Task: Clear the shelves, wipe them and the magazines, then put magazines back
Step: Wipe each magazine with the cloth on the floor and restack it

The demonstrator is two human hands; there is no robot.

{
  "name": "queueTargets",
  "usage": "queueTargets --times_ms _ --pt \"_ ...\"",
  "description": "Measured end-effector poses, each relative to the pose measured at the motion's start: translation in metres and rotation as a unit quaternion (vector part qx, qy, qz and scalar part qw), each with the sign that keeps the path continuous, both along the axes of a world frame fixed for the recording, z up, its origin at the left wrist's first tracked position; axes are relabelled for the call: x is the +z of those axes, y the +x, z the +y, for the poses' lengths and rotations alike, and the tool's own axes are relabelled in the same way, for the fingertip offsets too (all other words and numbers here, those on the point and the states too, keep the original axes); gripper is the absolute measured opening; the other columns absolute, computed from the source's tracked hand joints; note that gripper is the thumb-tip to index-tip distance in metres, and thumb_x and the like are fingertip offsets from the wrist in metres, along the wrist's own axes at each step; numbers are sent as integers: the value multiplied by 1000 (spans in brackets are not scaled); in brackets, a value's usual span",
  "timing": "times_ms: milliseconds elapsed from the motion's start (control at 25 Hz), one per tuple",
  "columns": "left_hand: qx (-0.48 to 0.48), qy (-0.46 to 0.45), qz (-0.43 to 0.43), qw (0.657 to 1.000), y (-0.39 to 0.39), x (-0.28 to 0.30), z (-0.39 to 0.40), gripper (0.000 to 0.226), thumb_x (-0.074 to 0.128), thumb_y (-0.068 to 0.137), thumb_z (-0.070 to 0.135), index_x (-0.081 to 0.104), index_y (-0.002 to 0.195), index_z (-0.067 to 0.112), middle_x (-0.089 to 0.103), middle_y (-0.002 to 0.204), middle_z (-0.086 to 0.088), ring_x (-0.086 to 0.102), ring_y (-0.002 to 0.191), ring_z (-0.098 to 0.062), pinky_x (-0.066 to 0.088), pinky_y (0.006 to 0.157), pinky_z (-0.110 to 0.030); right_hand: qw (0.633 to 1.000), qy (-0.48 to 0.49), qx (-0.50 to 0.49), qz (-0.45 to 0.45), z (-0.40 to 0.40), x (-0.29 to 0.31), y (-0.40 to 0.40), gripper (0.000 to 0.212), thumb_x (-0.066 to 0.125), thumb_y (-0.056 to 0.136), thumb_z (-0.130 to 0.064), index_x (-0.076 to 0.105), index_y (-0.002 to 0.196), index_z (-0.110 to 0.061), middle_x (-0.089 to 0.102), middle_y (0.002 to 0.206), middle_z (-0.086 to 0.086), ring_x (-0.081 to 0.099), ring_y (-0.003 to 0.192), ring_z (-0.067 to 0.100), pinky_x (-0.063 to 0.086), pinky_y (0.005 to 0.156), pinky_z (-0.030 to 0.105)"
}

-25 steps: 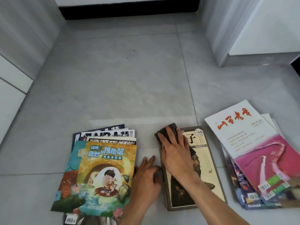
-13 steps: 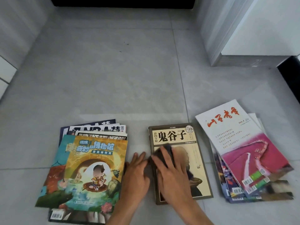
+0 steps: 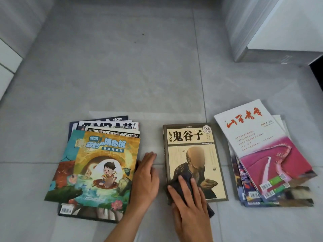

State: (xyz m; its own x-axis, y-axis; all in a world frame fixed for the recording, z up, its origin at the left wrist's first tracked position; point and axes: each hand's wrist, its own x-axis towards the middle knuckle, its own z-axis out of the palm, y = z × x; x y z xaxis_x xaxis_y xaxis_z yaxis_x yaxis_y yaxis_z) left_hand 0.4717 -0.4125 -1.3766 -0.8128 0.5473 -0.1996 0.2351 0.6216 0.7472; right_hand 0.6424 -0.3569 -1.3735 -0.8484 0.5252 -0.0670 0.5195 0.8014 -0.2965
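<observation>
A brown-bordered book (image 3: 192, 154) with a seated figure on its cover lies flat on the grey tile floor. My right hand (image 3: 189, 205) presses a dark cloth (image 3: 176, 183) onto the book's lower left corner, fingers straight. To the left of the book, my left hand (image 3: 145, 179) rests flat on the floor, between the book and a stack of magazines (image 3: 104, 165) topped by a colourful cartoon cover. A second fanned pile of magazines (image 3: 262, 154), with a white and pink cover on top, lies to the right.
A grey-white cabinet (image 3: 262, 32) stands at the back right with a dark gap (image 3: 317, 75) beside it. A pale wall panel (image 3: 10, 55) runs along the left. Bare floor tiles (image 3: 122, 67) stretch beyond the piles.
My right hand has dragged the cloth down the book, from its top edge to its lower left corner, uncovering the title. My left hand has stayed beside the book.
</observation>
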Motion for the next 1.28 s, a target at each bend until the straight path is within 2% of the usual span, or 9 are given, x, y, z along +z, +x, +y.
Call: queueTargets --times_ms 120,320,480,640,840,920,1000,1160,1280 --pt "-31 9 26 999 4 -11 -5 46 37 97 28 55 138 19 44 151 3 32 144 -9 29 119 -39 1000 -10 -22 -3 -4 -3 2 52 44 88 -36 47 140 -41 31 160 -4 28 146 31 14 118 41" --pt "-8 65 -65 996 2 -12 -8 43 41 95 44 55 134 36 39 152 15 25 145 1 20 123 -36 998 -29 -28 42 84 -1 -91 44 40 102 -32 42 146 -33 26 163 1 27 148 35 38 111 58" --pt "-55 28 -38 997 2 -14 -12 46 43 91 59 51 134 46 29 157 17 13 147 3 7 124 -35 984 -49 -169 35 126 7 -147 47 40 103 -31 39 150 -30 22 164 4 11 153 34 21 121 56" --pt "-78 -13 4 997 1 -18 -12 53 37 87 65 52 134 44 23 159 17 10 150 -4 9 124 -40 998 2 50 35 120 2 -119 47 38 103 -34 39 150 -34 24 164 -1 14 153 29 20 122 50" --pt "-71 -42 0 997 3 -17 -11 57 35 84 68 58 130 43 21 160 18 11 151 -12 22 121 -50 982 -12 -186 37 161 -1 -76 49 43 102 -33 40 151 -30 21 165 3 15 152 33 27 119 57" --pt "-71 -35 7 997 4 -15 -10 53 36 87 64 60 129 42 23 160 17 11 150 -7 24 120 -51 984 20 -172 32 119 1 -83 52 42 100 -32 36 152 -31 19 165 3 13 152 34 22 120 55" --pt "-78 -18 16 997 3 -14 -10 42 41 92 53 64 125 41 27 158 14 14 146 1 26 118 -52 994 24 -91 50 67 0 -87 51 42 99 -30 39 150 -31 24 164 4 18 151 34 22 121 52" --pt "-85 -7 27 996 0 -15 -9 31 61 94 21 68 121 33 31 154 13 24 147 -11 26 117 -54 996 51 63 45 52 -1 -48 49 45 96 -27 46 145 -33 32 161 0 23 150 30 24 119 50" --pt "-87 -29 23 996 1 -12 -8 35 63 94 17 66 125 31 27 157 14 16 144 -2 24 119 -51 995 39 -81 48 99 -8 -8 49 38 99 -31 44 148 -31 30 161 2 24 150 33 35 112 61"
